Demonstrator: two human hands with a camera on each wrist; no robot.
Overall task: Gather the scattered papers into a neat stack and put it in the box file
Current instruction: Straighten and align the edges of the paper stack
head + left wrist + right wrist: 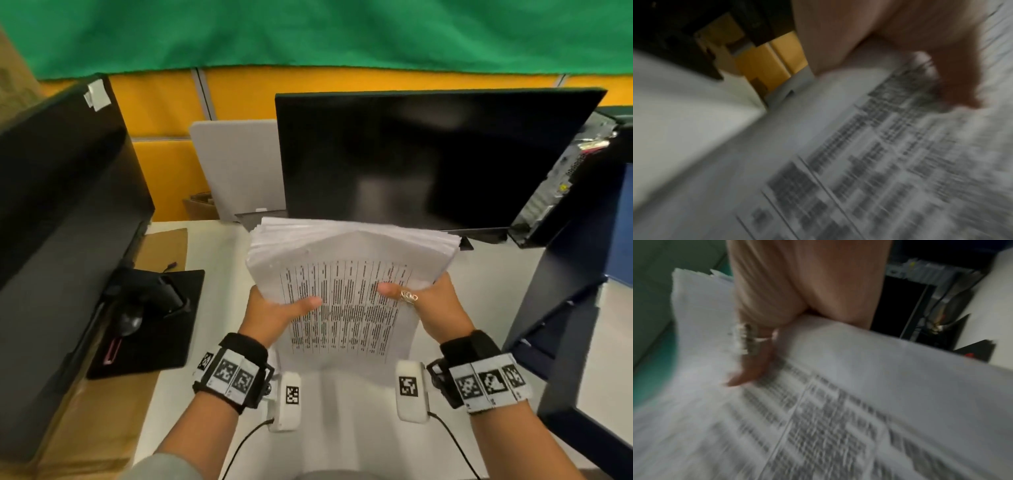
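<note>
Above white desk (212,260), both hands gripping printed paper stack (346,274), text illegible

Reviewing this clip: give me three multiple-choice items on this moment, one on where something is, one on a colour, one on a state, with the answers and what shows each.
1. Where is the paper stack?
A. Flat on the desk
B. Held up in front of the dark monitor
C. On the floor

2. What colour is the cloth hanging above the partition?
A. Green
B. Red
C. White

3. How is the stack held?
A. By the left hand alone
B. By the right hand alone
C. By both hands, thumbs on the top sheet

Answers:
1 B, the head view shows the stack raised off the white desk, its far edge before the screen.
2 A, the cloth across the top is green.
3 C, the left hand and right hand each grip a side, thumbs lying on the printed page.
</note>
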